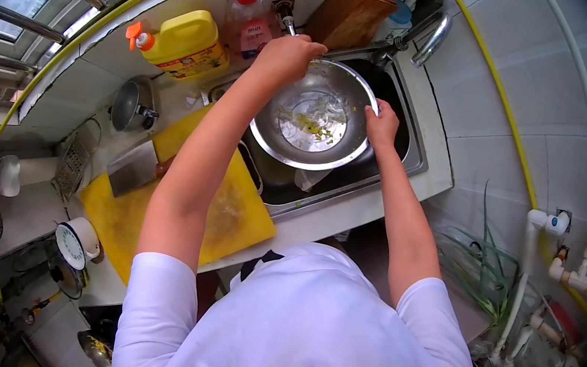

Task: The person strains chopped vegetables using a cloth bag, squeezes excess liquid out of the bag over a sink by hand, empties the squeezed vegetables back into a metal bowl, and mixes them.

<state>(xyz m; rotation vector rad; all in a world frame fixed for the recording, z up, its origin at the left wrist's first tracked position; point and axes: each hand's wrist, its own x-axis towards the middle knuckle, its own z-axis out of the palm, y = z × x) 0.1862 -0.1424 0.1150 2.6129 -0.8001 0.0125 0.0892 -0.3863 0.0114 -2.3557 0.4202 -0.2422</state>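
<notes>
A wide stainless steel basin (pixel 282 133) is over the dark sink (pixel 409 136), with shallow clear liquid and small yellow-green bits (pixel 316 128) inside. My right hand (pixel 382 126) grips its right rim, thumb over the edge. My left hand (pixel 290 57) is closed at the basin's far left side, beside a short chrome fitting (pixel 289 25). Its fingers curl away from me, so what they hold is hidden. A curved chrome spout (pixel 433 42) rises at the sink's back right corner.
Left of the sink, a cleaver (pixel 133 170) lies on a yellow cutting board (pixel 233 209). Behind stand a yellow jug (pixel 189 41), a pink-topped pump bottle (pixel 252 24) and a wooden knife block (pixel 351 13). A small metal pot (pixel 128 106) and white enamel mug (pixel 76 243) are farther left.
</notes>
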